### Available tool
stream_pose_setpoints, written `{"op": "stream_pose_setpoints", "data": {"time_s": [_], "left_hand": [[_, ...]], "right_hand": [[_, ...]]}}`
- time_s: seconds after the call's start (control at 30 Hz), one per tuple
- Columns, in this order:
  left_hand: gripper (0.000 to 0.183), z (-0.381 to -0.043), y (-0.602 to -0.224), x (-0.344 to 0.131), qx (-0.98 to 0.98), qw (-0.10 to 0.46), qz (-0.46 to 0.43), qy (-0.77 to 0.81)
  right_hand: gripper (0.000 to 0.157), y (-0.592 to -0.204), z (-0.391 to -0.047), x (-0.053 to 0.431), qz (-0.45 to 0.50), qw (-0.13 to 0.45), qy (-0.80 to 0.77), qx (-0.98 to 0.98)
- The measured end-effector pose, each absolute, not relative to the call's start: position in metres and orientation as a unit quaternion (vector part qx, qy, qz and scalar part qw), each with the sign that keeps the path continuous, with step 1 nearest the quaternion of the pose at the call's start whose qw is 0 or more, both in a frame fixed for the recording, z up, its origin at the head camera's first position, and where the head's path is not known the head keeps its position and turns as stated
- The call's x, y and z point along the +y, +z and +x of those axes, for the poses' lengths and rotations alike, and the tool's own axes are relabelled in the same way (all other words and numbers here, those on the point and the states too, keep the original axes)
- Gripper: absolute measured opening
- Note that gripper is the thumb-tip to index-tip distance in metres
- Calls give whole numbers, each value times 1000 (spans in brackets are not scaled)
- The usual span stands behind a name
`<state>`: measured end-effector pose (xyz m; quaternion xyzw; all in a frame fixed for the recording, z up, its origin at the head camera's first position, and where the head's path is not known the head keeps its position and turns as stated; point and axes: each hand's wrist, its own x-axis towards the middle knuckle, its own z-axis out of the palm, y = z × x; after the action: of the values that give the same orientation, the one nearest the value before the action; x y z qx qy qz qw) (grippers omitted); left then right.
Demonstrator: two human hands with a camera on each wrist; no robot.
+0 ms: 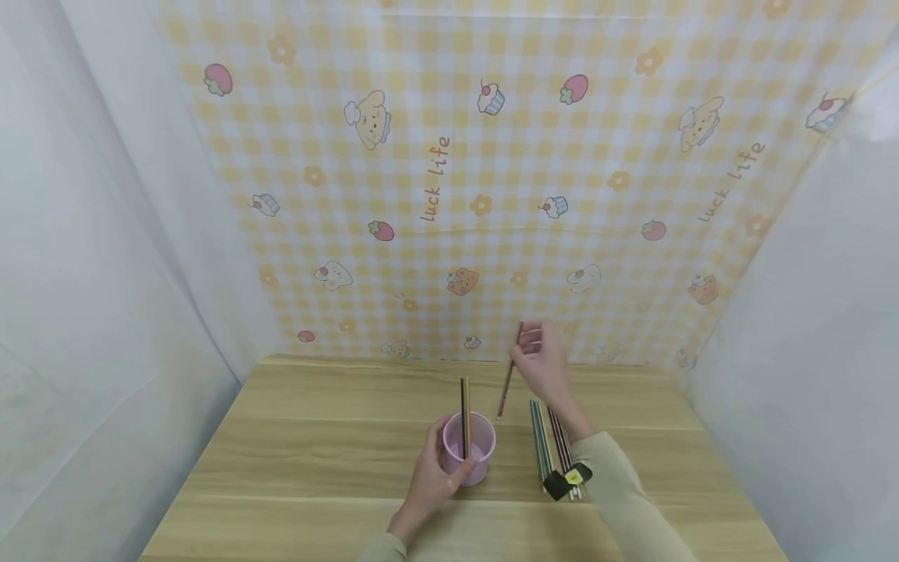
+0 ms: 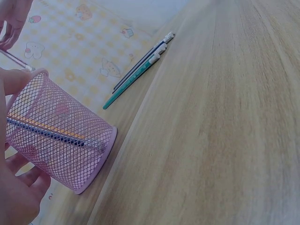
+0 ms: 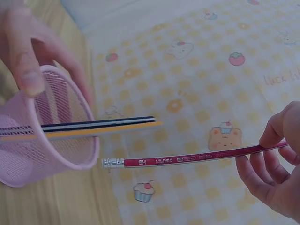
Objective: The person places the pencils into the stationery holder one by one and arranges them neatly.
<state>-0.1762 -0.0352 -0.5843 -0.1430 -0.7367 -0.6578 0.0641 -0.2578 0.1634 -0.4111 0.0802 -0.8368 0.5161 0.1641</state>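
Observation:
A pink mesh pencil cup (image 1: 469,468) stands on the wooden table, and my left hand (image 1: 434,476) grips it round the side with the thumb at its rim. Inside lean a dark pencil (image 3: 103,123) and a yellow pencil (image 3: 140,126), their upper ends sticking out above the rim. My right hand (image 1: 542,361) pinches a red pencil (image 3: 187,159) near its upper end, above the table to the right of the cup. That pencil's silver eraser end (image 3: 112,162) points down, close beside the cup's opening.
Right of the cup, under my right forearm, several green pencils (image 1: 541,441) and dark red pencils (image 1: 559,437) lie side by side on the table (image 1: 337,460). A black band with a yellow tag (image 1: 574,476) is at my right sleeve. Behind hangs a yellow checked cloth (image 1: 421,257).

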Motion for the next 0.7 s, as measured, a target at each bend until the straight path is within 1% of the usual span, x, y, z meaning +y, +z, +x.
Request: {"op": "stream_pose_setpoints", "data": {"time_s": [0.2, 0.47, 0.7], "left_hand": [[82, -176, -584, -35, -732, 58, -139, -664], [81, -177, -585, -35, -732, 70, -149, -661], [85, -177, -582, -35, -737, 61, -144, -658]], "right_hand": [[36, -428, -260, 151, 95, 150, 531, -829], [35, -451, -263, 139, 124, 155, 538, -819], [32, -473, -260, 132, 124, 102, 543, -824]]}}
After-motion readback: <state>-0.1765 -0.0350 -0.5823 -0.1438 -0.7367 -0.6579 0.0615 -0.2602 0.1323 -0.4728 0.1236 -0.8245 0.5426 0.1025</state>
